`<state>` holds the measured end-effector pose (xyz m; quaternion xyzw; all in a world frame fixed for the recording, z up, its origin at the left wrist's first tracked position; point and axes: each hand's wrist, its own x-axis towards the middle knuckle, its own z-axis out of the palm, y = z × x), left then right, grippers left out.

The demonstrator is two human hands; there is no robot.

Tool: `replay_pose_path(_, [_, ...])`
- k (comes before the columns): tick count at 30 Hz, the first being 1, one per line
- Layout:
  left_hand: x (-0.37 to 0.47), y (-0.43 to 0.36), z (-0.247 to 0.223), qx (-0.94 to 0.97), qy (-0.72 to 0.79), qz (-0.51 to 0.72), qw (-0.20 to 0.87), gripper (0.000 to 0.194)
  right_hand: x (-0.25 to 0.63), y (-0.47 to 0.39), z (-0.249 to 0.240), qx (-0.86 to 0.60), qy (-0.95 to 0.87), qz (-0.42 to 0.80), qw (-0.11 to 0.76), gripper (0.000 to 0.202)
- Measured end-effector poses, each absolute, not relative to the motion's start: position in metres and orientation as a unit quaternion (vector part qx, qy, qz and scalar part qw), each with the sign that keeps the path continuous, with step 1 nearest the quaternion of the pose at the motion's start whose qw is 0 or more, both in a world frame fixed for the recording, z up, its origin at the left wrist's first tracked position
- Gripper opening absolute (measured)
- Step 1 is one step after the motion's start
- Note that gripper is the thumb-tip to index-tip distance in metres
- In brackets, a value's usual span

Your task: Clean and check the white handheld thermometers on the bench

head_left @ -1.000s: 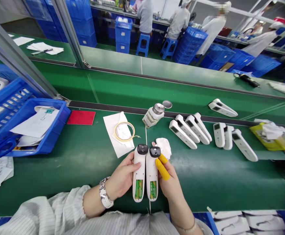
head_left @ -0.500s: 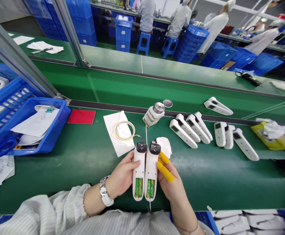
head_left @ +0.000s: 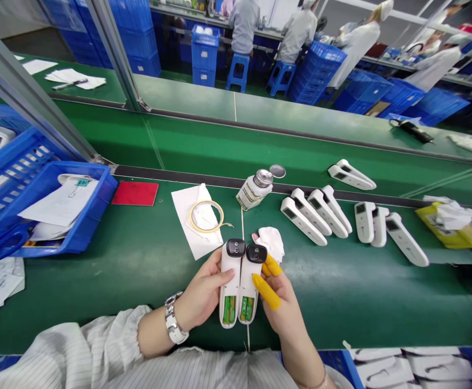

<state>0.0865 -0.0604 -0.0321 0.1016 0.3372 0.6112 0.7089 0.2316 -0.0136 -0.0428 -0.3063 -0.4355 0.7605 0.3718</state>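
Two white handheld devices with black heads are held side by side over the green table, their open compartments showing green batteries. My left hand (head_left: 203, 292) is closed round the left device (head_left: 230, 275), thumb on its face. Wearing yellow finger covers on two fingers, my right hand (head_left: 280, 302) grips the right device (head_left: 250, 278) from its outer side. Just behind the devices lie a crumpled white cloth (head_left: 271, 243) and a tape roll (head_left: 207, 216) on white paper (head_left: 185, 216).
A metal-topped bottle (head_left: 254, 190) stands behind my hands. Several white devices (head_left: 304, 220) lie to the right, near a yellow tray (head_left: 434, 224). At left are a red card (head_left: 134, 193) and a blue bin (head_left: 86, 216). People sit and stand beyond the conveyor.
Both held devices have tilted slightly, and the right one leans more against the left. My right thumb has slid inward over its device. The pair on the far belt has moved left.
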Motion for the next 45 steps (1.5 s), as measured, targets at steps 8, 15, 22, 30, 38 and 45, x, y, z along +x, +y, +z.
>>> replay_pose_path(8, [0.088,-0.062,-0.033,0.112,0.335,0.608,0.711,0.039,0.233,-0.012,-0.046,-0.336,-0.425,0.745,0.389,0.04])
replay_pose_path(15, [0.089,-0.065,-0.033,0.156,0.334,0.604,0.706,0.039,0.23,-0.013,-0.041,-0.393,-0.361,0.744,0.402,0.025])
replay_pose_path(22, [0.083,-0.065,-0.035,0.223,0.418,0.602,0.643,0.038,0.223,-0.02,-0.041,-0.438,-0.34,0.747,0.367,0.03])
replay_pose_path(30, [0.067,-0.06,-0.025,0.384,0.541,0.556,0.5,0.021,0.223,-0.025,-0.047,-0.44,-0.392,0.741,0.322,0.036])
replay_pose_path(38, [0.061,-0.057,-0.024,0.356,0.495,0.524,0.595,0.046,0.23,-0.017,-0.037,-0.385,-0.489,0.744,0.244,0.026])
replay_pose_path(45, [0.062,-0.058,-0.027,0.263,0.441,0.575,0.637,0.042,0.266,0.057,-0.029,-0.455,-0.793,0.311,0.261,0.034])
